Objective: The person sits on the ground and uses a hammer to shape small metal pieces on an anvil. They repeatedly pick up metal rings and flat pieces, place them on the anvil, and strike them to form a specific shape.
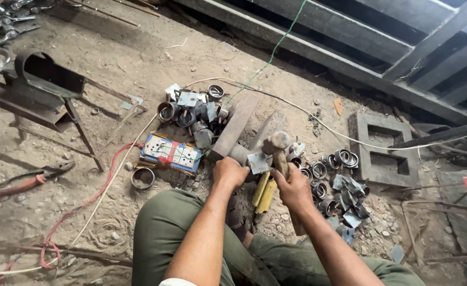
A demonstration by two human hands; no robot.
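One metal plate point(258, 162) touching left hand point(229, 172); hammer point(279, 151) in right hand point(295, 188).

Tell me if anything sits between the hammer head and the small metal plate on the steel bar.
Nothing visible. The hammer in the right hand hangs just above the metal plate, which the left hand steadies on the steel bar.

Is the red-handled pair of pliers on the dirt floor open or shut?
Open: the red-handled pliers lie with handles spread apart.

free: sandy ground point(138, 69) far-left | blocked: ring piles point(193, 111) left, point(334, 180) right
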